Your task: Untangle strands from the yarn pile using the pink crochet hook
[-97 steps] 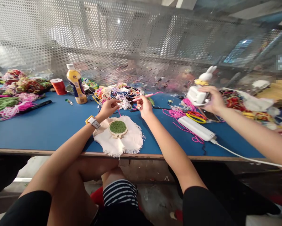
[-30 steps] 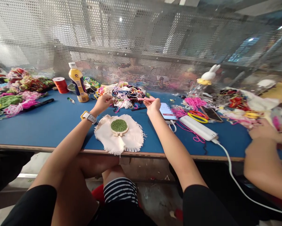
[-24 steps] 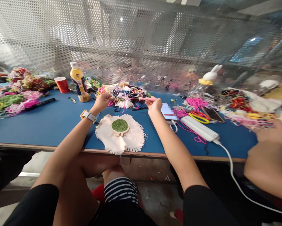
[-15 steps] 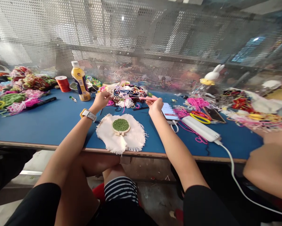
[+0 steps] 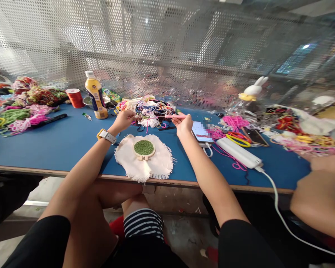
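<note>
My right hand (image 5: 184, 123) grips a slim pink punch needle (image 5: 177, 117), held level with its tip to the left, in front of the tangled yarn pile (image 5: 153, 108). Across from it, my left hand (image 5: 124, 121) has its fingers pinched together at the pile's left side; what they hold is too small to make out. Nearer me lies a white cloth (image 5: 125, 154) with frayed edges, stretched in a small round embroidery hoop (image 5: 153, 152). Green looped stitching (image 5: 144, 147) fills the hoop. Neither hand touches the cloth.
A yellow drink bottle (image 5: 95, 97) and an orange-red thread spool (image 5: 75, 98) stand back left. To the right lie a lit phone (image 5: 201, 131), a white power strip (image 5: 238, 153) and yellow-handled scissors (image 5: 238, 140). Another person's arm (image 5: 319, 193) is at the far right.
My left hand has shifted slightly, its fingertips a little further right towards the needle's tip. My right hand keeps the punch needle in nearly the same place. The cloth has not moved.
</note>
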Demonstrator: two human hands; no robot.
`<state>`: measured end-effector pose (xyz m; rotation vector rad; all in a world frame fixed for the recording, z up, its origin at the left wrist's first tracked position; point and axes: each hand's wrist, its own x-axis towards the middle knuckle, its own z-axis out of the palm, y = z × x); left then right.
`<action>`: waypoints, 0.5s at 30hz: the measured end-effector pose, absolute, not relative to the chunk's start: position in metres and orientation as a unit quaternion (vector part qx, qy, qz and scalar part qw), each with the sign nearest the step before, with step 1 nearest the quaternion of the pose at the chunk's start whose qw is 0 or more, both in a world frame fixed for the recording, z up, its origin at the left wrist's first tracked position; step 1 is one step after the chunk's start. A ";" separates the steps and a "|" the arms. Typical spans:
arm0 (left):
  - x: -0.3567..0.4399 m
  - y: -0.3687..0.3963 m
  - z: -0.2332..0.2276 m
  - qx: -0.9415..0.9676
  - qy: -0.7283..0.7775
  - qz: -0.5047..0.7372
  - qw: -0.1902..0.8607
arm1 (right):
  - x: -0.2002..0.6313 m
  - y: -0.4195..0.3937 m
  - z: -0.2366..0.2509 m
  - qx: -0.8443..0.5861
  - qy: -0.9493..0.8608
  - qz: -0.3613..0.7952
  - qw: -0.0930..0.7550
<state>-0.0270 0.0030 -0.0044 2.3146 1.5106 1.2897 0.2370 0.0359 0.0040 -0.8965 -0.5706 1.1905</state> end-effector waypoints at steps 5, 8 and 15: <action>-0.023 0.002 -0.006 0.762 0.485 0.428 0.043 | 0.231 0.032 0.003 -0.400 -0.267 0.538 0.693; -0.021 0.003 -0.007 0.759 0.487 0.431 0.041 | 0.228 0.029 0.003 -0.397 -0.278 0.534 0.692; -0.019 0.003 -0.008 0.752 0.494 0.432 0.055 | 0.227 0.028 0.003 -0.394 -0.282 0.532 0.694</action>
